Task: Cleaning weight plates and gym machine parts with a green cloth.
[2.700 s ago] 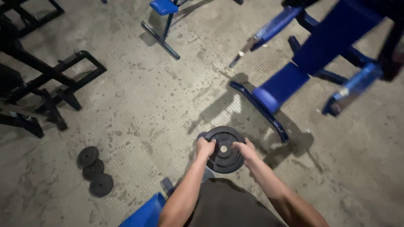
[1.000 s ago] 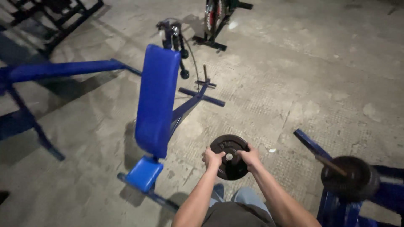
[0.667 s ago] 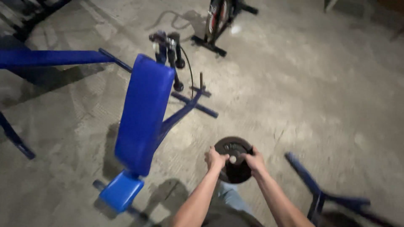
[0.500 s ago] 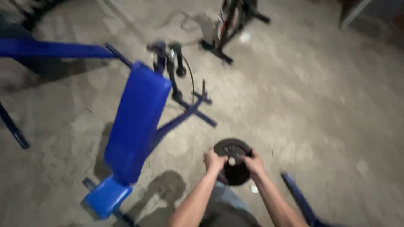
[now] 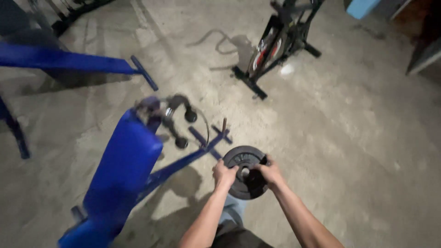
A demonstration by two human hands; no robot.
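Fingers of the left hand (image 5: 224, 174) and right hand (image 5: 271, 173) are curled tight over opposite edges of a round black weight plate (image 5: 245, 172), held flat in front of the body above the floor. The step in hand appears to be carrying the plate; any setting-down would call for a firm two-sided hold and a level plate. Just to the left stands a blue padded bench (image 5: 120, 174); farther off, an exercise bike (image 5: 281, 42) on the rough concrete floor (image 5: 367, 138).

Left hand (image 5: 224, 174) and right hand (image 5: 270, 173) grip a black weight plate (image 5: 245, 172).
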